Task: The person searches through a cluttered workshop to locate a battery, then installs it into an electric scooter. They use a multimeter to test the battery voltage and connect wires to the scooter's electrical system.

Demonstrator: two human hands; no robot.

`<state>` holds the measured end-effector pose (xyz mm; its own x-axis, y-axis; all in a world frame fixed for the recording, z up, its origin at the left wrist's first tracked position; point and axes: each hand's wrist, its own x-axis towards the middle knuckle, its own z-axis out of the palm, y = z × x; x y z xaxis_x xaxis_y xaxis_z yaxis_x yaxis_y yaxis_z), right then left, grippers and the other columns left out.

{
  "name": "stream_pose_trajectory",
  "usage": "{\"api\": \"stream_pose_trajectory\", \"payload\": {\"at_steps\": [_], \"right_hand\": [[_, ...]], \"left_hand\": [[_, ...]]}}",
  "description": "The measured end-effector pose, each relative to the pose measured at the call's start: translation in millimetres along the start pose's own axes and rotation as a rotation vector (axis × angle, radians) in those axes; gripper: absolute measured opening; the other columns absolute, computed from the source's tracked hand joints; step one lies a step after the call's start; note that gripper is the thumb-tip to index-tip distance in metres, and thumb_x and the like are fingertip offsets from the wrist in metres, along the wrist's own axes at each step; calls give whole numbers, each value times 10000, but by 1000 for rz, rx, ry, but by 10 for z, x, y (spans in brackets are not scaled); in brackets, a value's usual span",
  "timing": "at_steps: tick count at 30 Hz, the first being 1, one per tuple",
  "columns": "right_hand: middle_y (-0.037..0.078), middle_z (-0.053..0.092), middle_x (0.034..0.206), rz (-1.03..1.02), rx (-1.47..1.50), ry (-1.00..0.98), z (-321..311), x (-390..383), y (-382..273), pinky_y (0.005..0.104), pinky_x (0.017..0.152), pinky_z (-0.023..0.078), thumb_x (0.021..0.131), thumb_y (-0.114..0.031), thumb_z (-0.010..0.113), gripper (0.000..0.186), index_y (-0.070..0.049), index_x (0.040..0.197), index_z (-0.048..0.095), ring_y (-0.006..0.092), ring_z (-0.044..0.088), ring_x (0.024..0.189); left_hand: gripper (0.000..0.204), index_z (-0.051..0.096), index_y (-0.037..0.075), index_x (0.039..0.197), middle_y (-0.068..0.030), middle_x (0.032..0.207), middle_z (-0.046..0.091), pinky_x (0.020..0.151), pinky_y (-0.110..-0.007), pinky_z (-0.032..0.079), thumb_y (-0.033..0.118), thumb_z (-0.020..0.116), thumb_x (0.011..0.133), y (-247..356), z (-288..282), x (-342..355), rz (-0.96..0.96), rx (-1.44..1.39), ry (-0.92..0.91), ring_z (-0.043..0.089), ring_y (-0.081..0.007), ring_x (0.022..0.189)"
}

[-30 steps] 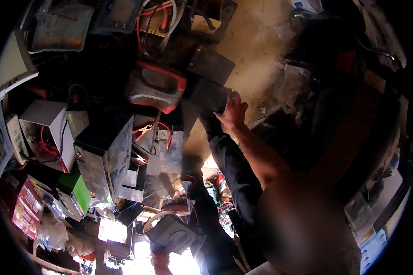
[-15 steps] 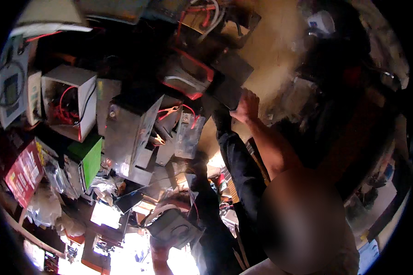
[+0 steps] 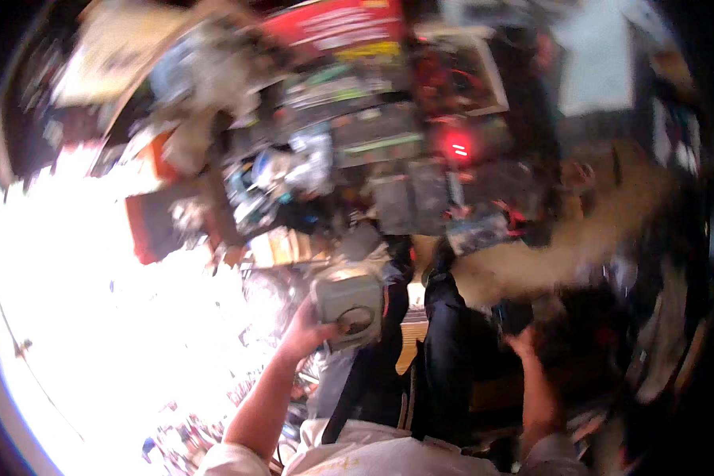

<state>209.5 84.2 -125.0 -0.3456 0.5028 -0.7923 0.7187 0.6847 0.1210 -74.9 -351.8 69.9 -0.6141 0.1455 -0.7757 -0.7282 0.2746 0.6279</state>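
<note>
My left hand (image 3: 308, 332) grips a grey boxy device (image 3: 347, 297) with a dark ring or loop on its face, held upright over my left leg. My right hand (image 3: 522, 339) is at a dark boxy object (image 3: 516, 316) beside my right leg, its fingers wrapped against it; blur hides its details. My legs, in dark trousers (image 3: 446, 357), stretch between the two hands.
Crowded dark and grey boxes (image 3: 408, 198) fill the upper middle, with a glowing red display (image 3: 458, 145), red wires (image 3: 514, 222) and a red panel (image 3: 333, 25). Plastic bags (image 3: 206, 79) lie upper left. A tan floor strip (image 3: 555, 246) runs to the right. Glare washes out the left.
The view has swung sharply, blurring everything and moving the clutter upward. My left hand and grey device have come up into fuller view; my right hand with the dark object sits lower and further right.
</note>
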Motion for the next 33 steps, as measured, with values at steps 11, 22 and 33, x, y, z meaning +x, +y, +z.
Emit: {"api": "stream_pose_trajectory", "payload": {"at_steps": [11,22,33], "right_hand": [[300,316,1427,-209,-113,-42,-769,-299,-976,455,1131,247,491,-421,869,1258,118,1407,196,410,298,1342],[222,409,1323,-537,-542,194,-866,-956,-2822,476,1057,329,476,-432,871,1156,59,1361,313,386,382,1257],[239,455,1274,-972,-774,135,1087,-2363,-5837,453,1017,385,487,-453,848,1065,63,1283,363,381,435,1217]], "left_hand": [[640,487,-1,1245,-78,1134,608,949,-326,440,43,784,680,-616,-428,-802,52,-436,313,559,-177,1064],[682,463,-24,1254,-117,1124,603,942,-338,436,82,792,666,-1866,-1047,-1335,18,-864,640,569,-227,1053],[665,466,9,1282,-98,1163,595,934,-336,456,26,728,671,-3547,-1640,-1522,-105,-1381,1097,586,-221,1056]]}}
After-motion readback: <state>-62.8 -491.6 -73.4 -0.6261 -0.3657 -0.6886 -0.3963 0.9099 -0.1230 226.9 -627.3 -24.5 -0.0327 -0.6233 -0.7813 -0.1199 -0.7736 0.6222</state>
